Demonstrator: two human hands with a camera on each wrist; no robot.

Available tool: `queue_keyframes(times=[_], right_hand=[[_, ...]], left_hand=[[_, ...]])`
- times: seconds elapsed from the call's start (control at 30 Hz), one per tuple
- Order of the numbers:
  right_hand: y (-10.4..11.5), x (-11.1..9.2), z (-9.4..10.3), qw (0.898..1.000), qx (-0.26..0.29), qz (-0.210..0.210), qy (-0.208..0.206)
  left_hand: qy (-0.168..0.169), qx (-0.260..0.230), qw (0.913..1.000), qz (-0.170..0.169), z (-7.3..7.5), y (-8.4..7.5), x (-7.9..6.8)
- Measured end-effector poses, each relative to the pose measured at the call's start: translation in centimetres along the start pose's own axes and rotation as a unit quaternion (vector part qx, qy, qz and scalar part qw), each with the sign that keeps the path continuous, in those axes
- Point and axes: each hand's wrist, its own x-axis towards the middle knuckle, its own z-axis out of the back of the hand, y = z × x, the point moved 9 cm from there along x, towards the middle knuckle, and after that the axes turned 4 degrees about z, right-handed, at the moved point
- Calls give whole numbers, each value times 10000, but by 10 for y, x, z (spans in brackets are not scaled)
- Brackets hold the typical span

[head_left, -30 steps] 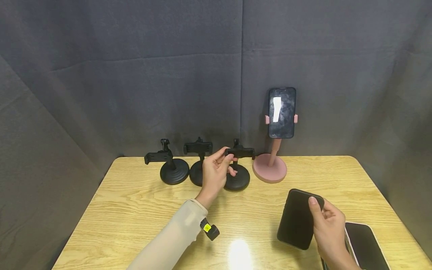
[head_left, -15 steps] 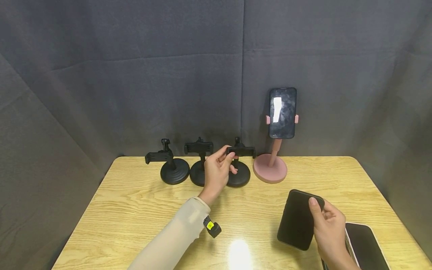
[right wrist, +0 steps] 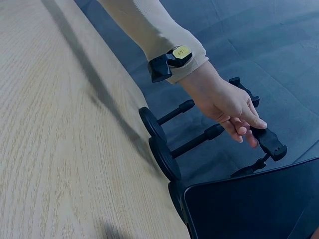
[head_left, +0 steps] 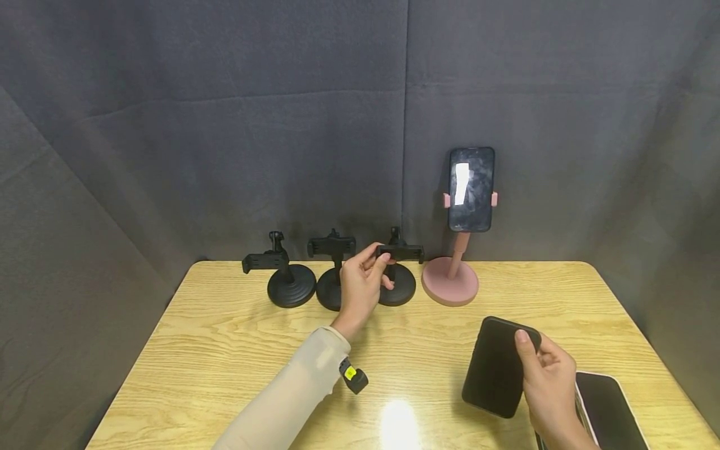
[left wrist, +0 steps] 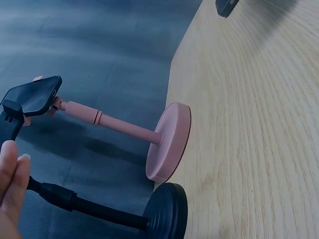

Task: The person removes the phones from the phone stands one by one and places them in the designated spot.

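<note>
from where i stand, the person's left hand (head_left: pixel 360 284) reaches across the desk (head_left: pixel 236 381) to the third black stand (head_left: pixel 397 287) from the left. thumb and forefinger pinch the left end of its clamp (head_left: pixel 404 252), the other fingers loosely bent below. the clamp sits crosswise, with no phone in it.

the right hand (head_left: pixel 548 378) grips a black phone (head_left: pixel 492 369) near the desk's right front, thumb over the top right corner of the screen, the other fingers behind. that phone is tilted, screen up, raised off the wood and well apart from the clamp.

just beside the right wrist lies a white-edged phone (head_left: pixel 610 409); next to it shows the edge of something mostly hidden by the hand.

left of the pinched stand are the middle stand (head_left: pixel 328 289), partly behind the left hand, and the end stand (head_left: pixel 290 286). to its right, the pink stand (head_left: pixel 450 281) holds a mounted phone (head_left: pixel 470 189) upright between two pink grips. a grey curtain (head_left: pixel 225 156) hangs behind.
</note>
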Motion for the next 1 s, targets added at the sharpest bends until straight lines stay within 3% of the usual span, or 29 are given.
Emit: queue_keyframes(times=[0.57, 0.8, 1.0], right_hand=[[-1, -1, 1, 10000, -82, -27, -12], [-1, -2, 0, 10000, -5, -63, 16], [1, -2, 0, 10000, -37, 11, 61]], left_hand=[[147, 426, 9990, 76, 2, 8, -8], [170, 539, 9967, 583, 6, 13, -13], [197, 742, 9954, 581, 11, 18, -15]])
